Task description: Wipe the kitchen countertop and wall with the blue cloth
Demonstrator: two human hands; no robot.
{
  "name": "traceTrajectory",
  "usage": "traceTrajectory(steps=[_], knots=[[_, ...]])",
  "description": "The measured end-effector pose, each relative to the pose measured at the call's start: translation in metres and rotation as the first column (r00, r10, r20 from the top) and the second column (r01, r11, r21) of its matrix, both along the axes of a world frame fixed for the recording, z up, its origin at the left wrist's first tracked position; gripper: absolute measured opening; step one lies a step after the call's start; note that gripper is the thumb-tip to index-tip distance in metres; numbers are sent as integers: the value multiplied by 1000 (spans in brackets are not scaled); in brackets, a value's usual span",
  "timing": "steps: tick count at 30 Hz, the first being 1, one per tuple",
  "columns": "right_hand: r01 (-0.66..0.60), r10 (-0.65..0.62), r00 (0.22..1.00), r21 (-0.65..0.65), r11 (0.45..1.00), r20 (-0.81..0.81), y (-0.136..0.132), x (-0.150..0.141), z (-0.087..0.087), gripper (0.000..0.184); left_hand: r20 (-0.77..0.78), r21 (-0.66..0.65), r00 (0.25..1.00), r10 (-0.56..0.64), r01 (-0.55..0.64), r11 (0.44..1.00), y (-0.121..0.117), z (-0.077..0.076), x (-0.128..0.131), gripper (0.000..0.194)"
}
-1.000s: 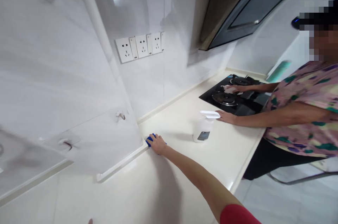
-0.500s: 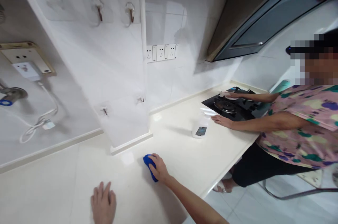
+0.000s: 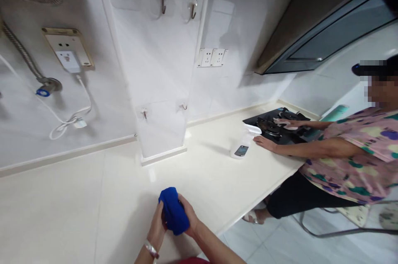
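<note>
A folded blue cloth (image 3: 174,211) is held between both hands above the white countertop (image 3: 124,197), close to its front edge. My left hand (image 3: 158,223) grips the cloth's left side, with a band around the wrist. On the opposite side, my right hand (image 3: 190,217) has its fingers around the cloth, some of them hidden behind it. Farther right along the counter stands a white spray bottle (image 3: 241,146) with a dark label, apart from both hands.
A co-worker (image 3: 351,156) in a patterned top stands at right, one hand holding a pale cloth on the black gas stove (image 3: 269,125). A range hood (image 3: 311,36) hangs above. A wall pillar (image 3: 163,131) with hooks juts onto the counter. A coiled white cable (image 3: 66,125) hangs left.
My right hand has lifted the blue cloth off the counter and drawn it nearer. My left hand has moved right from the countertop and taken hold of it. The view has shifted left.
</note>
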State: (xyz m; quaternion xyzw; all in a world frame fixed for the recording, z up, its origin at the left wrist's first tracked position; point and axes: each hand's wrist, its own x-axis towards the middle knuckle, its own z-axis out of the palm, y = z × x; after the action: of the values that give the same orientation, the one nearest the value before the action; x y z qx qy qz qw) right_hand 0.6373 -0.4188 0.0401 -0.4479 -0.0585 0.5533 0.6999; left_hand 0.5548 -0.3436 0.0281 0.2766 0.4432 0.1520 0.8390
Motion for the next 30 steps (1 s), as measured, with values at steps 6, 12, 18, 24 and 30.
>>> traceTrajectory(steps=[6, 12, 18, 24, 30], knots=[[253, -146, 641, -27, 967, 754, 5, -11, 9, 51, 0, 319, 999, 55, -52, 946, 13, 15, -26, 56], [163, -24, 663, -113, 980, 749, 7, -32, -8, 58, -165, 560, 986, 30, 69, 826, 40, 9, -47, 72], [69, 117, 591, -195, 978, 798, 28, -44, -17, 69, -123, 338, 992, 15, 27, 941, 47, 5, -62, 69], [202, -123, 855, -104, 974, 504, 39, -44, -19, 25, -149, 305, 989, 21, 26, 952, 58, 4, -72, 72], [279, -239, 935, -127, 952, 261, 36, -52, -23, 15, -187, 566, 982, -41, 142, 812, 102, 15, -86, 71]])
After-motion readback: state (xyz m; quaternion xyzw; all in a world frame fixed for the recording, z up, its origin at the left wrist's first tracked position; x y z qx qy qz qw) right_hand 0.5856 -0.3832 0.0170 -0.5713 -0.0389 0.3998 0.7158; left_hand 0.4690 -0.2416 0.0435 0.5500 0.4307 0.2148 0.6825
